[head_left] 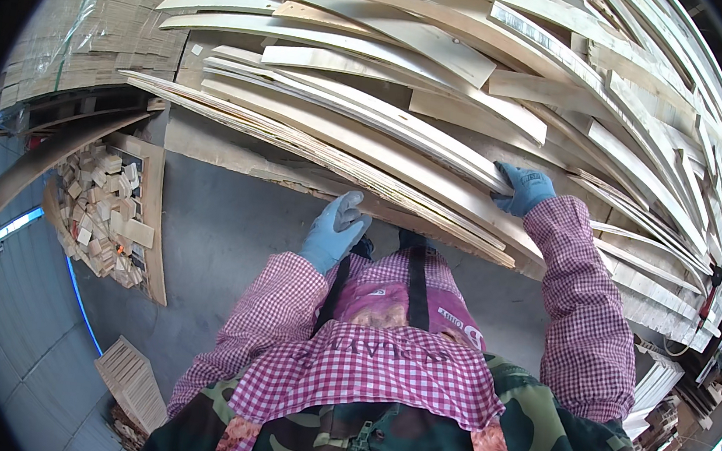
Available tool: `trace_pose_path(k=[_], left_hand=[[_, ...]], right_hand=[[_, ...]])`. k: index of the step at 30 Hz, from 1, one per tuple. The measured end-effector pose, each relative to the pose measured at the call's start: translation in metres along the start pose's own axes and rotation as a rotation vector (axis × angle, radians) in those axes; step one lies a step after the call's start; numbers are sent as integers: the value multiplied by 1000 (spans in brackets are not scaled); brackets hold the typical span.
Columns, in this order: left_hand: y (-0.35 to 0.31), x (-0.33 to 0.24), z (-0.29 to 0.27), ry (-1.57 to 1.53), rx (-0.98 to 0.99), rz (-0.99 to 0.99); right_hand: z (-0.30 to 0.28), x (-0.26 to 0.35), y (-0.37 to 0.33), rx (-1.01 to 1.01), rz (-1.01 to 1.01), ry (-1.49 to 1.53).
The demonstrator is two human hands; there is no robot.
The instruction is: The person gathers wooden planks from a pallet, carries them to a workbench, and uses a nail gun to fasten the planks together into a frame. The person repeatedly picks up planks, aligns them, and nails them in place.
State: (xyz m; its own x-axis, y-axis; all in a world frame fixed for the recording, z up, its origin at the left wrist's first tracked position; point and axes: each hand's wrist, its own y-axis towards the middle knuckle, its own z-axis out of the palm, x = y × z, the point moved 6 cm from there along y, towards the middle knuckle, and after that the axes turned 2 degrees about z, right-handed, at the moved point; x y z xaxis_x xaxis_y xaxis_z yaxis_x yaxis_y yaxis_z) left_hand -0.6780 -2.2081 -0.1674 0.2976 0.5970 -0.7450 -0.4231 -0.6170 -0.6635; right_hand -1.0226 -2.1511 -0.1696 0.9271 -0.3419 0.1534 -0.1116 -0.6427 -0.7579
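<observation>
At the left side of the floor, an open wooden bin (154, 235) holds a jumble of small pale offcuts (101, 189), lying at all angles. Curved dark board (56, 158) beside its upper left side. Farther back, a large stack of wood pieces (110, 14) sits under clear film; nearer the wearer, a neat stack of pale slats (133, 382).

Work surface (236, 155) ahead carries long pieces of wood: a heap of planks (641, 158) at the far side and to the right, bundled thin sheets (300, 138) along the near edge, and pale strips (439, 150) just behind them, running from upper left down to the right hand (526, 192).

Right arm: reaching forward, checked sleeve (582, 302) slanting up and inward. Blue-gloved fingers close about the right end of the pale strips, pinching it; how many are caught, cannot tell.

Left arm: bent, forearm angled forward and inward. Left hand (331, 233), also gloved, hangs near the front edge, fingers loosely curled and parted, nothing visible between them. Whether the fingertips touch the edge, cannot tell.
</observation>
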Motion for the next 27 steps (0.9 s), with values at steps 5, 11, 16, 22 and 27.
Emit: trace_pose_path(k=[5, 11, 16, 22, 27], left_hand=[[7, -2, 15, -10, -19, 24], [7, -8, 28, -177, 16, -30], [20, -18, 24, -423, 75, -57], [17, -87, 56, -970, 81, -62], [-11, -109, 77, -761, -136, 104]], right_hand=[[0, 4, -4, -75, -38, 142], [-9, 25, -27, -150, 84, 203], [-23, 63, -73, -40, 139, 191], [2, 101, -147, 106, 2, 509], [30, 104, -213, -3, 27, 677]])
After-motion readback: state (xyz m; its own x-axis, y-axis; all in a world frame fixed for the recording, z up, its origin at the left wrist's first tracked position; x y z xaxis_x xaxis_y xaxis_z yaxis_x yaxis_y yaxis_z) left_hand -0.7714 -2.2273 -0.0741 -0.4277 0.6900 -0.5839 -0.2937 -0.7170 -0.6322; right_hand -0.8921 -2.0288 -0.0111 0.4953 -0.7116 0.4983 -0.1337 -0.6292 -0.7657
